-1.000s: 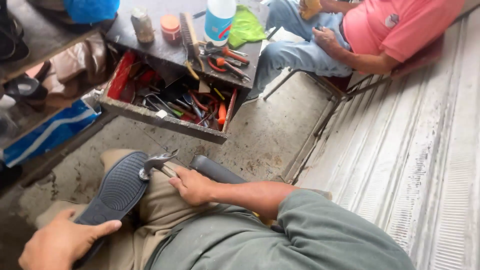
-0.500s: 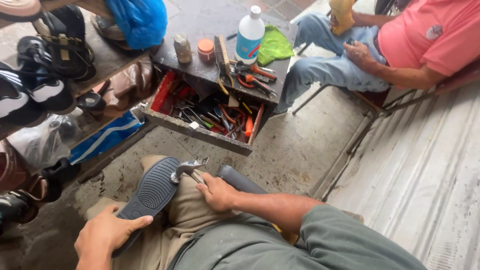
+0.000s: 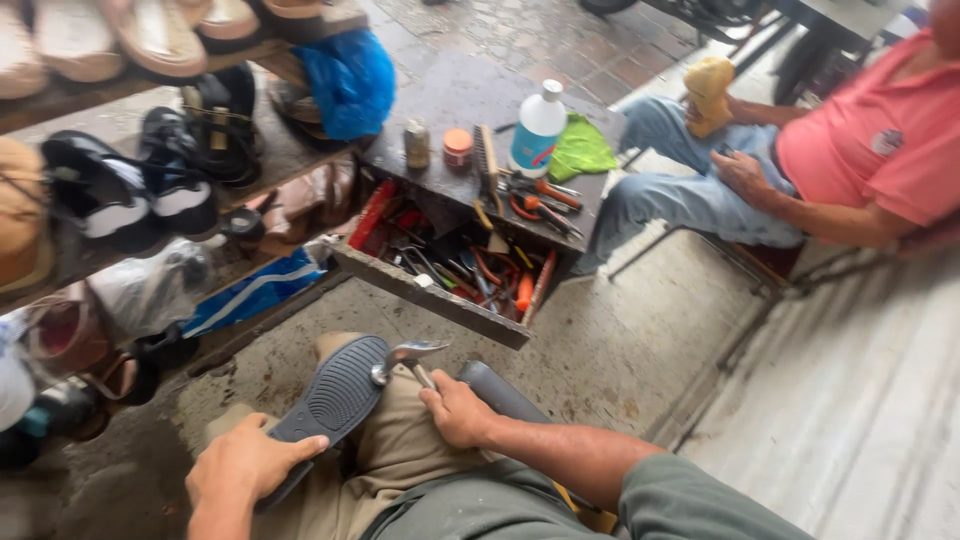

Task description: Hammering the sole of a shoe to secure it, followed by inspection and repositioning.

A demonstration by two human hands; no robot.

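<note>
Gripping the heel end of a dark shoe sole (image 3: 335,395), the left hand (image 3: 250,462) sits at the lower left of the frame, the sole lying tread-up across the lap. The right hand (image 3: 455,408) clasps a cobbler's hammer (image 3: 408,358), whose metal head touches the sole's upper edge, below the open tool drawer (image 3: 450,270).

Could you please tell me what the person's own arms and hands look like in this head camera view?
Both hands are bare: no gloves, rings or watch visible. The right hand leads to a bare forearm, with a grey-green sleeve covering the upper arm. The left hand shows only to the wrist at the frame's bottom edge; no sleeve is visible there.
</note>
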